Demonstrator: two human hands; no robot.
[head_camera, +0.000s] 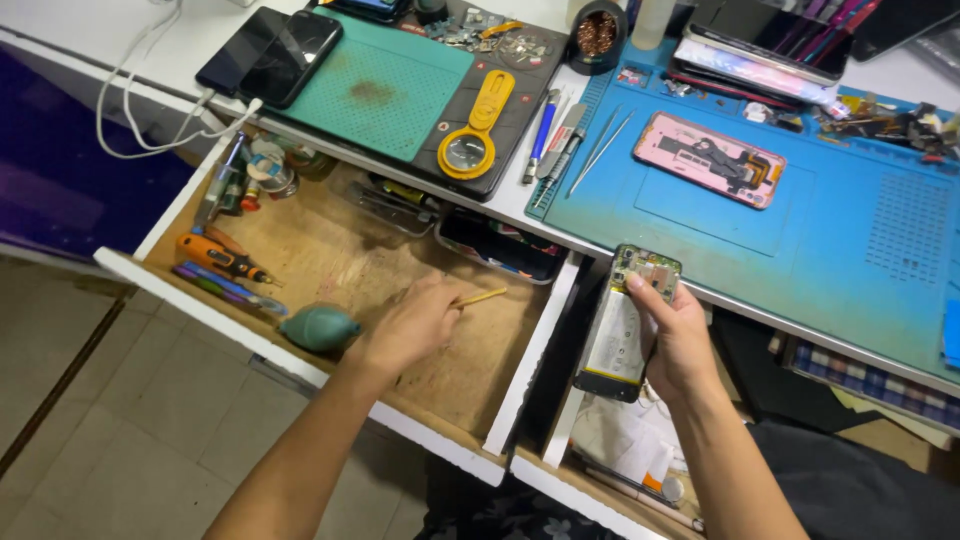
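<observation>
Below the front edge of the worktop, an opened phone (632, 325) with its back cover off is gripped in the right hand (680, 340); the fingers are closed around its sides and the thumb is pressed near its top end, where the circuit board is exposed. It is held just in front of the blue work mat (850, 240), above the gap between two open drawers. Inside the left wooden drawer (330, 250), the left hand (410, 325) is lowered palm down; a thin yellow stick (482, 297) is pinched between its fingertips, its free end pointed toward the drawer's right wall. A teal rubber air blower (318, 328) is seen at the drawer's front edge, just beside the left wrist; an orange screwdriver (222, 257) is laid near the drawer's left front corner. On the blue mat, a second opened phone with a pink frame (710, 158) is placed toward the back; a pair of tweezers (600, 150) is laid at the mat's left edge.
</observation>
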